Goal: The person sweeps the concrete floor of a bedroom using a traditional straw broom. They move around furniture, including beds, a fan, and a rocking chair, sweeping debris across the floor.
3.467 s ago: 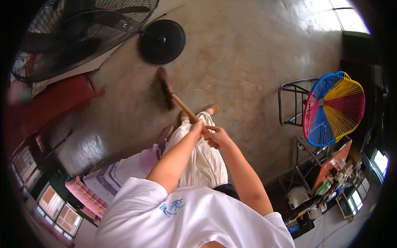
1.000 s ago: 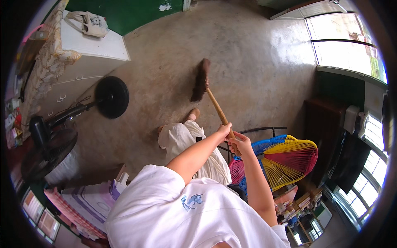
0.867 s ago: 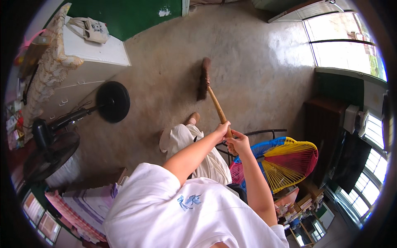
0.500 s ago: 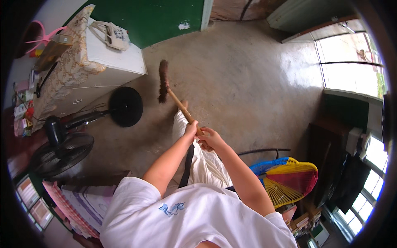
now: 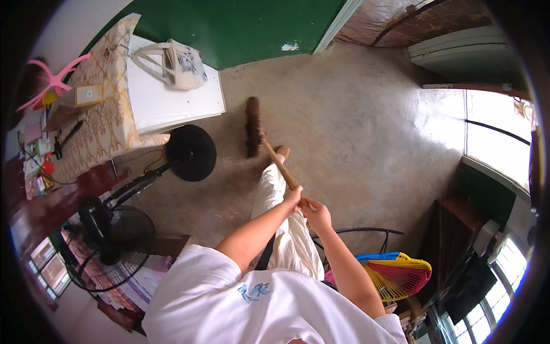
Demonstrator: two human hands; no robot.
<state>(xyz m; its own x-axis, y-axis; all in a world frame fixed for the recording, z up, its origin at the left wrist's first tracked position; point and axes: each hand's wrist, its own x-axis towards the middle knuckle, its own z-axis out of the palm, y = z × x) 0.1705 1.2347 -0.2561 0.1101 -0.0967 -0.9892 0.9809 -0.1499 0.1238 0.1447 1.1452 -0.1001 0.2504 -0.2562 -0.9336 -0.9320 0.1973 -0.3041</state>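
Observation:
A broom with a brown bristle head [image 5: 253, 127] and a wooden handle [image 5: 278, 162] slants from the floor up toward my body. My left hand [image 5: 294, 198] is closed round the handle. Just behind it, nearer to me, my right hand [image 5: 317, 214] grips the handle's upper end, its fingers partly hidden. The bristle head, slightly blurred, is on or just above the floor, beyond my brown shoe [image 5: 282, 151].
A white cabinet [image 5: 203, 109] with a cloth bag [image 5: 183, 66] on it stands far left. A black standing fan [image 5: 117, 229], its round base [image 5: 191, 153] on the grey floor [image 5: 355, 132], is at left. Right of me is a blue, yellow and red corded chair [image 5: 395, 275].
The whole view has shifted, so the cabinet, fan and floor sit differently in it. Both hands keep hold of the broom, whose head is slightly farther from the cabinet.

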